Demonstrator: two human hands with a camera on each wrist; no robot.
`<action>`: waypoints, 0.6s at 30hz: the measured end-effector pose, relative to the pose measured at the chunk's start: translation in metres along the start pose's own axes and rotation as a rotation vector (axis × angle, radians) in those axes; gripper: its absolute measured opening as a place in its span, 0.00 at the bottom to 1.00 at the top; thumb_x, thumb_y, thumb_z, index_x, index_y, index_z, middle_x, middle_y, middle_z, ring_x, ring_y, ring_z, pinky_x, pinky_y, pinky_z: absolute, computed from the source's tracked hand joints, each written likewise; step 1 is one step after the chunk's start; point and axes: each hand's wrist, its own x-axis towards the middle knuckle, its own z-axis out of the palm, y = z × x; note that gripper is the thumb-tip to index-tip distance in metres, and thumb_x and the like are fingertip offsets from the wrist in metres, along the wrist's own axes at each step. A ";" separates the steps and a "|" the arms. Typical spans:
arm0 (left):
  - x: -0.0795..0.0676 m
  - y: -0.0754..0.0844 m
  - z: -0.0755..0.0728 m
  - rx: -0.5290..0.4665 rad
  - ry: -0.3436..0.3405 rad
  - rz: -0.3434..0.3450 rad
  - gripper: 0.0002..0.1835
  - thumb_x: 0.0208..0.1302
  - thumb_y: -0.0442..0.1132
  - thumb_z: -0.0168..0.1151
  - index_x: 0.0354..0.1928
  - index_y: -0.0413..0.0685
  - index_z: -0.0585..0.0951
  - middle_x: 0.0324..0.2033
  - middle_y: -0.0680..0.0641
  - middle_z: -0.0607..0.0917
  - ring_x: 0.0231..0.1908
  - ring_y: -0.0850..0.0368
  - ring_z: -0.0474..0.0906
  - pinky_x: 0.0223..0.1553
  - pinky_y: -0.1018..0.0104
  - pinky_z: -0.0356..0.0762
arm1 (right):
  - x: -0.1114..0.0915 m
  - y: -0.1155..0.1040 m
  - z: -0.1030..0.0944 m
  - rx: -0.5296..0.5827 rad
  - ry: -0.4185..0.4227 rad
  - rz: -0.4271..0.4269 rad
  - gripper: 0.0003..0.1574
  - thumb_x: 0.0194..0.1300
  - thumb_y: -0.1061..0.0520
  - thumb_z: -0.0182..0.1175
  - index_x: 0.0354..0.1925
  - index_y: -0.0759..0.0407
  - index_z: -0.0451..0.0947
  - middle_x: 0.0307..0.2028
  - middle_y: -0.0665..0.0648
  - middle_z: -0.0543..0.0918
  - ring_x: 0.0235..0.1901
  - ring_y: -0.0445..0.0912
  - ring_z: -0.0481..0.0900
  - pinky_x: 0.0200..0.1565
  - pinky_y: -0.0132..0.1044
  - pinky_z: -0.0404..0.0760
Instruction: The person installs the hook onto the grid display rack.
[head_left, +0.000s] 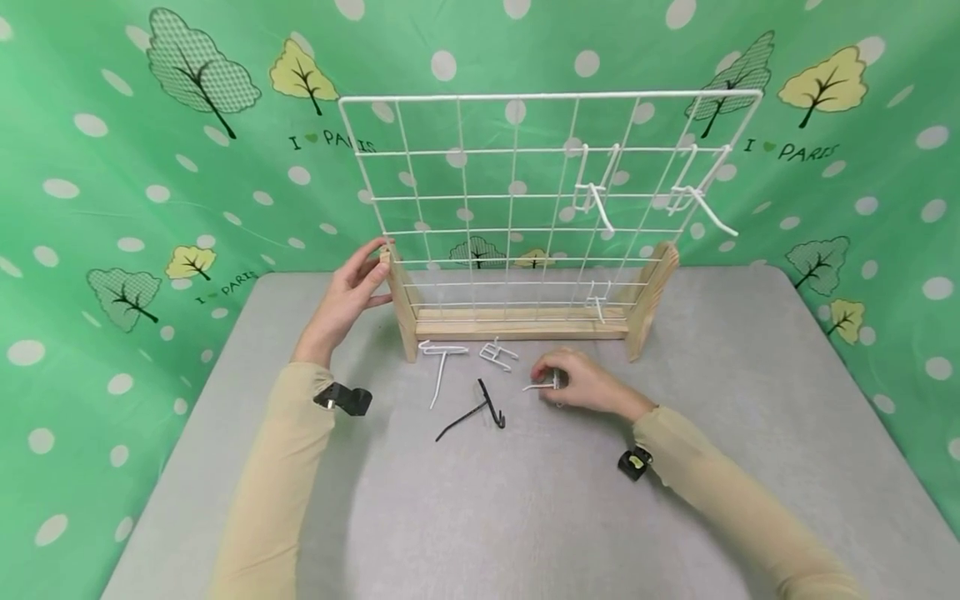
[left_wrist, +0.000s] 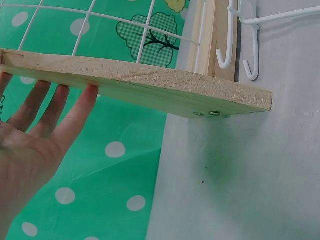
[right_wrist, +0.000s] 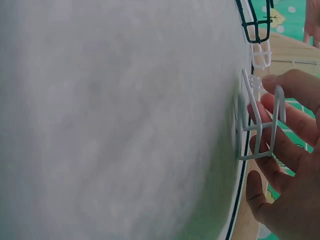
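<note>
My left hand (head_left: 341, 304) rests its fingertips against the left wooden side post (head_left: 406, 304) of a white wire grid rack (head_left: 516, 197). In the left wrist view its fingers are fairly straight along the outer face of the wooden post (left_wrist: 150, 90). Over the grey tabletop, in front of the rack, my right hand (head_left: 588, 382) pinches a white wire display hook (right_wrist: 274, 131) between thumb and fingers, its prong pointing left. Left of that hand lie a small white hook (head_left: 497, 354), a black hook (head_left: 484, 402) and a long white hook (head_left: 442, 358).
Two white hooks, one right of centre (head_left: 596, 196) and one at the right edge (head_left: 697, 198), hang high on the grid. A smaller hook (head_left: 597, 302) hangs low. A wooden bar (head_left: 517, 327) joins the posts. Green patterned cloth (head_left: 150, 417) stands behind the table.
</note>
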 end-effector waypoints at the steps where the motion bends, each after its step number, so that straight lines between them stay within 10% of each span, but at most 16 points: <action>1: 0.000 0.000 0.000 0.000 0.000 -0.001 0.29 0.75 0.45 0.49 0.75 0.54 0.58 0.67 0.36 0.64 0.65 0.42 0.62 0.54 0.49 0.78 | 0.000 0.000 -0.001 0.012 -0.013 0.007 0.16 0.51 0.64 0.71 0.40 0.61 0.82 0.35 0.50 0.83 0.38 0.46 0.78 0.45 0.42 0.80; 18: 0.001 -0.003 -0.001 -0.018 -0.001 0.002 0.29 0.75 0.45 0.49 0.74 0.53 0.59 0.67 0.35 0.64 0.65 0.42 0.62 0.54 0.48 0.77 | -0.004 0.003 -0.009 0.197 -0.123 0.128 0.15 0.55 0.69 0.66 0.43 0.70 0.79 0.30 0.56 0.84 0.28 0.42 0.78 0.31 0.31 0.80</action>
